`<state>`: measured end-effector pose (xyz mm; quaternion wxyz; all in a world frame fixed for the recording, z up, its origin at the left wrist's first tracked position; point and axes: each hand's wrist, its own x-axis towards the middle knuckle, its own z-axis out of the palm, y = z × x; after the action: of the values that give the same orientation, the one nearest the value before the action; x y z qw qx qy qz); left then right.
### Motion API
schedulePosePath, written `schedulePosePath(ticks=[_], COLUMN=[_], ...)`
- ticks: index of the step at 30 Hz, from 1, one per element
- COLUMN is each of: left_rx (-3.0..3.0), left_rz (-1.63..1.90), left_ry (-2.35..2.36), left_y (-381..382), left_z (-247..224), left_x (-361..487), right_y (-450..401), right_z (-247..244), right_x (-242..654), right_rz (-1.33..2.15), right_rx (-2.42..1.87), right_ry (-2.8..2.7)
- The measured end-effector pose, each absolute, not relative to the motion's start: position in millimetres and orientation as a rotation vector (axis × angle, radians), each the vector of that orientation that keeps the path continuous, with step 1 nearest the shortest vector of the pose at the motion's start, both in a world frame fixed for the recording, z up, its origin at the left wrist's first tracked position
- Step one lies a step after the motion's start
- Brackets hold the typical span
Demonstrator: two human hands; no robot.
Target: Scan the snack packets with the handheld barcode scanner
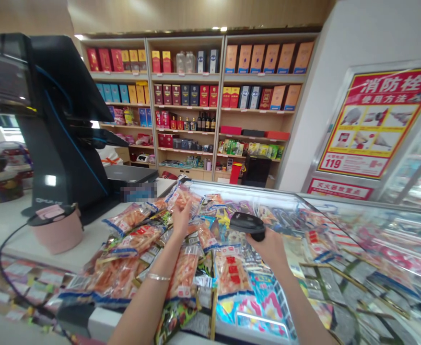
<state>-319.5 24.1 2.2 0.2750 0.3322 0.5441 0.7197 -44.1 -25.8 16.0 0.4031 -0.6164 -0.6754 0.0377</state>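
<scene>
1. Currently, the left hand (182, 216) has its fingers drawn narrow on the near side of a clear snack packet (186, 195), at the far part of the packet heap (115, 273); the thumb's exact placement cannot be told.
2. The right hand (271, 245) has its fingers wrapped round the grip of a black handheld scanner (247, 223), whose head points leftward above the packets. The finger on the trigger side is hidden.
3. Handling, as judged: the film looks slick and loose, so a pinch at the seam, with the face drawn taut, should limit glare and creases. The scanner head is best squared to the print and held a little off the film, the wrist relaxed.
4. Edges: the heap reaches the near left corner of the freezer top, where packets overhang. The freezer's far rim (239, 187) runs behind both hands; the white counter (93, 239) borders the heap on the left, bearing a pink container (56, 232) and a black register (64, 143).
5. Room: the air between packet and scanner appears unobstructed, and a low sideways path seems easiest. Leftward, the register's box (131, 176) narrows passage; a low sweep could snag the piled packets and push some over the near edge.
</scene>
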Motion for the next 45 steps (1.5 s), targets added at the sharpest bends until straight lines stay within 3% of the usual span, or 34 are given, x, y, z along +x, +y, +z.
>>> schedulePosePath(ticks=[8, 20, 31, 38, 45], left_rx=[1.107, 1.162, 1.47, 1.592, 1.712], left_rz=[1.834, 1.701, 1.57, 1.789, 1.334], left_ry=[1.99, 2.122, 2.463, 1.907, 1.331], left_y=[15, 12, -12, -39, -71], left_z=[8, 11, 45, 90, 54], left_x=[-323, -324, -329, -286, -150], right_y=[-29, -29, -49, -78, -104], right_z=[15, 16, 54, 71, 52], right_x=[-46, -45, -30, 50, 127], right_rz=[0.147, 0.211, 0.605, 0.679, 0.653], right_rx=[-1.476, -1.419, -1.249, -1.117, -1.113], right_ry=[-1.703, -1.642, -1.48, -1.16, -0.79])
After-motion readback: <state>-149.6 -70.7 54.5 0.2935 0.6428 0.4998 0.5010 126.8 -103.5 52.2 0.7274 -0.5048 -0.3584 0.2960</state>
